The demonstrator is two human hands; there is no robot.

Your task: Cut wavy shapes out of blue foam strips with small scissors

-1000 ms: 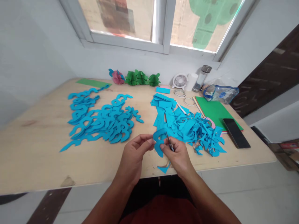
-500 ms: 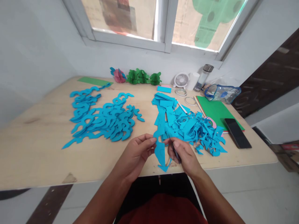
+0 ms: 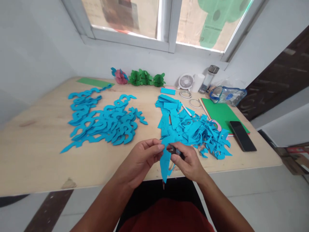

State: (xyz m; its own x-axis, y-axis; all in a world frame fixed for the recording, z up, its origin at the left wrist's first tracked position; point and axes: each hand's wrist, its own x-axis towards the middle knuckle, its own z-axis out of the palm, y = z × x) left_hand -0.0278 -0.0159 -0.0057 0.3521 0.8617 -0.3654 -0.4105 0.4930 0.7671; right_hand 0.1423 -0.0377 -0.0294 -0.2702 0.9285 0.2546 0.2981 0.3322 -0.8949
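Note:
My left hand [image 3: 141, 159] pinches the top of a long, pointed piece of blue paper [image 3: 165, 162], which hangs down past the table's front edge. My right hand [image 3: 187, 159] holds a small dark cutter [image 3: 175, 150] against that piece, and my fingers hide most of the tool. Curved blue paper cutouts [image 3: 101, 124] lie in a heap left of my hands. Angular blue paper scraps [image 3: 193, 129] are piled just beyond my right hand.
The wooden table [image 3: 31, 154] ends in a front edge below my hands. Along the wall stand green paper decorations [image 3: 145, 78], a small white fan [image 3: 185, 81] and a glass bottle [image 3: 209, 79]. At right lie green card sheets [image 3: 222, 114] and a black phone [image 3: 242, 136].
The blue piece has swung from a curved, sideways hold to hanging point-down. My hands have come closer together, and the cutter now sits higher against the paper.

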